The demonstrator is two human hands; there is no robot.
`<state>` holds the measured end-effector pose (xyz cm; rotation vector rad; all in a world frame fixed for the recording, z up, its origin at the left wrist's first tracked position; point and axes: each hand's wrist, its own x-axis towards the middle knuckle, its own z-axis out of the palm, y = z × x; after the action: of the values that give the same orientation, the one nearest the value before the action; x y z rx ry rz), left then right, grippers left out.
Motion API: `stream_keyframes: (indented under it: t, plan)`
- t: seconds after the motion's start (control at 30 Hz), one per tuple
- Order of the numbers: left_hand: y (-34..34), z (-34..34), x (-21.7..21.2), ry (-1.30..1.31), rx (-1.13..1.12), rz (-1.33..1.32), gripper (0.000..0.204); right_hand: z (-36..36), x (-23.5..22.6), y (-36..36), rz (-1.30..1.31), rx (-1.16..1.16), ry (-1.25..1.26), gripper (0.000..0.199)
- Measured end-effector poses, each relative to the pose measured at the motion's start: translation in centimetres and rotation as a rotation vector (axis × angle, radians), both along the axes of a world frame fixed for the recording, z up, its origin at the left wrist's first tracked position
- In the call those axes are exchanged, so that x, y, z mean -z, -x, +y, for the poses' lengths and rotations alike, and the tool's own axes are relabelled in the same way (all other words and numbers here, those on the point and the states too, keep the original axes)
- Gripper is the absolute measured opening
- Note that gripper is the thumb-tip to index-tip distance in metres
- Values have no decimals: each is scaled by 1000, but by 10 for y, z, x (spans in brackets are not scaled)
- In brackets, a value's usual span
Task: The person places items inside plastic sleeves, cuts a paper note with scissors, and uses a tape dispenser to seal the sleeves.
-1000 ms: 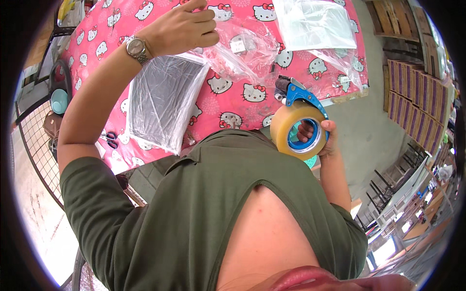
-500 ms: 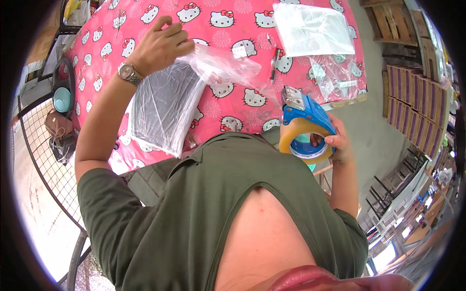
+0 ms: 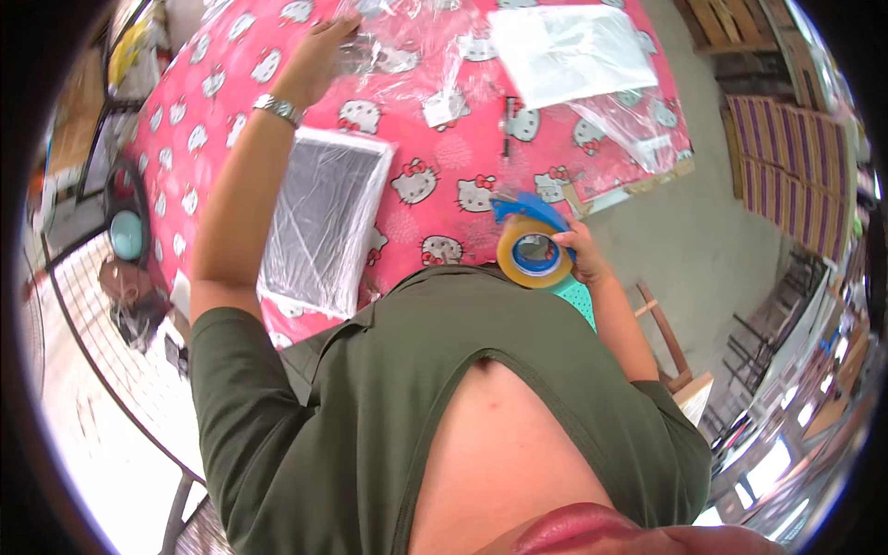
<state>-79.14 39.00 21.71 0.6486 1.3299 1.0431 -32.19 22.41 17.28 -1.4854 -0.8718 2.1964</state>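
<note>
My right hand (image 3: 585, 252) is closed round a blue tape dispenser (image 3: 532, 208) carrying a wide roll of yellowish clear tape (image 3: 518, 261), just off the table's near edge. Far up the table, my left hand (image 3: 321, 57) pinches the edge of a clear plastic bag (image 3: 407, 65), which lies spread and wrinkled; its fingertips are partly hidden. Below the left forearm lies a flat, dark rectangular thing (image 3: 324, 217) with a pale border, wrapped in clear plastic. A small white label (image 3: 445, 108) shows at the bag's near edge.
A stack of white plastic sheets or bags (image 3: 573, 55) lies at the far right of the pink patterned tablecloth (image 3: 416, 190), with clear plastic (image 3: 638, 129) beside it. A red and black pen (image 3: 506, 125) lies nearby. Striped boxes (image 3: 791, 176) stand beyond on the right.
My left hand has moved away up the table, taking the clear plastic off the wrapped thing and spreading it out. The tape dispenser has shifted left and tilted in my right hand.
</note>
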Motion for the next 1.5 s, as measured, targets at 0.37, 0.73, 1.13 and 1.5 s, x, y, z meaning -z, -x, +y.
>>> stream_keyframes:
  t: [0.37,0.73,1.13,1.5]
  plan:
    - [-108,99,157,162,-378,-114,20,-38,29,72,-510,-832,-1218,54]
    - [-10,81,133,120,-172,1447,69,175,109,-100,-230,1328,20,62]
    - [-157,111,129,-666,262,1074,44,296,38,84,-434,-133,-957,31]
    - [-239,193,129,-128,626,1231,84,233,108,-33,-525,904,-449,66]
